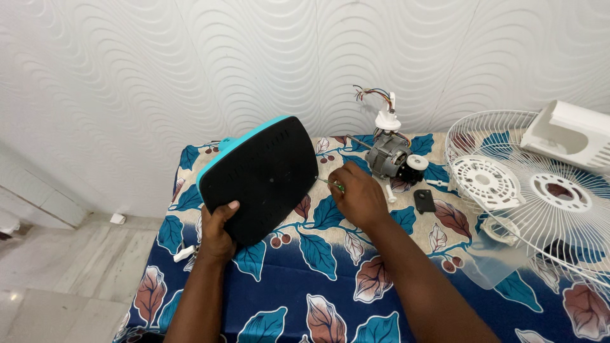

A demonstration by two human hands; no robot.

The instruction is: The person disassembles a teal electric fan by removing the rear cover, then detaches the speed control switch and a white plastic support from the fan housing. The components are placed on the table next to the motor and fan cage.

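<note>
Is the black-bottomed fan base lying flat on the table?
No. The left hand props the fan base up on edge, its black underside facing the camera, while the right hand holds a screwdriver to it.

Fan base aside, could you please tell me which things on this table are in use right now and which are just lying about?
In use:
- fan base, tilted up by the left hand
- screwdriver in the right hand, tip at the base's edge

Lying about:
- fan motor with loose wires
- white fan grille
- white housing
- small black part
</note>
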